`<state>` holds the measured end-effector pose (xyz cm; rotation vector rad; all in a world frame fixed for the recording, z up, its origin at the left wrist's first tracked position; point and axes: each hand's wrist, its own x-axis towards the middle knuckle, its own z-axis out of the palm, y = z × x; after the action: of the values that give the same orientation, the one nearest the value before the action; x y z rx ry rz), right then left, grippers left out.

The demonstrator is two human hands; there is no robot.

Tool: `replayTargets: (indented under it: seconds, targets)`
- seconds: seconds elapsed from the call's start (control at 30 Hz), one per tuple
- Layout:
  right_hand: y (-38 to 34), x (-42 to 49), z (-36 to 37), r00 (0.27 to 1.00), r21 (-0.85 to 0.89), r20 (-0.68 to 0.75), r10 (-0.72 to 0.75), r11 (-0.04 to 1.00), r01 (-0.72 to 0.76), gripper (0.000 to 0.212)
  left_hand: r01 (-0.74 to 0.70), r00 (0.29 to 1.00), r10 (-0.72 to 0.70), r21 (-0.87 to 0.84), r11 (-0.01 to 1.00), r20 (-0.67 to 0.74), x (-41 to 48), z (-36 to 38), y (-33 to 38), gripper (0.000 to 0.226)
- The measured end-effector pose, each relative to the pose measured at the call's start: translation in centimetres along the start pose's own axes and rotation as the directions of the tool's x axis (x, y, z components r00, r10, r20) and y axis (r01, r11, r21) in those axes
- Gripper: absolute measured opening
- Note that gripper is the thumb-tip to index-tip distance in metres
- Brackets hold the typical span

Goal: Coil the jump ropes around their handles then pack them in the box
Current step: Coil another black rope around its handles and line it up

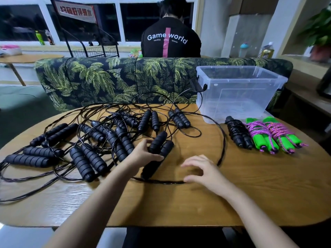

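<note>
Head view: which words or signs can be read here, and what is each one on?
"Game world": back of the black shirt.
"vacation ... forever": small line beneath it, middle word blurred.
Red characters on the window sign: seen reversed, unreadable.
Print on the yellow packet: too blurred to read.

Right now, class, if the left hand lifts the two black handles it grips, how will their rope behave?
The rope will likely trail limp: it lies in loose curves on the table. It may snag, since other cords cross it. The ribbed handles look foam-padded, so probably grippy.
</note>
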<state>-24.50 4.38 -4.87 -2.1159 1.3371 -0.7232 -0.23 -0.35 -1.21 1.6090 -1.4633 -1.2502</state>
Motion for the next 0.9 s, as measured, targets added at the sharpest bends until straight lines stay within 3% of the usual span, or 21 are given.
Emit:
replayTargets:
  seconds: [0.13, 0.23, 0.3, 0.43, 0.53, 0.63, 0.8, 0.9]
  targets:
    - [1.8, 0.3, -1.1, 0.997, -0.195, 0.071, 0.006, 0.981, 0.008, 0.018, -0.148, 0.987, 0.155, 0.170, 0.974, -0.030, -0.2, -2.2, -0.5, 0.090]
    - [1.9, 2.6, -0.9, 0.999, -0.296, -0.032, -0.020, 0.955, 0.010, 0.011, -0.255, 0.965, 0.263, 0.241, 0.937, 0.000, -0.1, -2.7, -0.7, 0.083]
    - [2.2, 4.6, -0.9, 0.993, -0.354, -0.118, 0.023, 0.933, -0.063, 0.012, -0.335, 0.939, 0.341, 0.301, 0.893, 0.035, 0.0, -2.6, -0.8, 0.074]
    - [4.0, 8.3, -1.5, 0.910, -0.401, -0.396, 0.124, 0.868, -0.292, 0.015, -0.458, 0.856, 0.514, 0.536, 0.709, 0.051, -0.1, -2.0, -1.6, 0.070]
    - [4.9, 8.9, -1.8, 0.881, -0.409, -0.427, 0.204, 0.825, -0.389, 0.018, -0.487, 0.800, 0.584, 0.716, 0.501, 0.135, -0.8, -1.5, -2.8, 0.072]
    - [4.5, 7.0, -1.6, 0.894, -0.434, -0.408, 0.183, 0.823, -0.367, 0.024, -0.522, 0.692, 0.673, 0.824, 0.218, 0.261, -1.4, -1.0, -4.8, 0.067]
    - [2.7, 2.2, -0.7, 0.856, -0.365, -0.514, 0.061, 0.887, -0.282, 0.020, -0.611, 0.600, 0.722, 0.780, 0.134, 0.345, -1.9, -1.6, -7.1, 0.052]
    - [1.2, 0.7, 0.1, 0.863, -0.382, -0.474, -0.178, 0.924, -0.020, 0.014, -0.663, 0.544, 0.736, 0.744, 0.083, 0.402, -2.4, -1.9, -7.6, 0.043]
